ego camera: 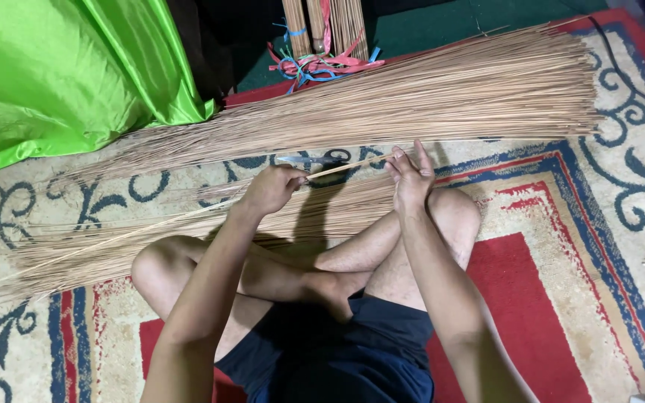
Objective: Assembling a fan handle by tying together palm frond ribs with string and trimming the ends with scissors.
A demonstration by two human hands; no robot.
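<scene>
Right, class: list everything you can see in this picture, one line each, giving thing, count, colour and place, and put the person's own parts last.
Large heap of thin palm-leaf sticks: one, tan, across the rug beyond the hands.
Smaller heap of the same sticks: one, tan, over the rug at left, running under the hands.
Single thin stick: one, pale tan, held between both hands.
Small knife: one, grey blade, at the left hand.
Patterned woven rug: one, red, cream and blue, underneath.
Shiny cloth: one, bright green, upper left.
Plastic ties: several, pink and blue, top centre by tied stick bundles.
Shorts: dark blue, bottom centre.
Crossed legs: two, bare.
Left hand: gripping the knife and stick.
Right hand: pinching the stick.
</scene>
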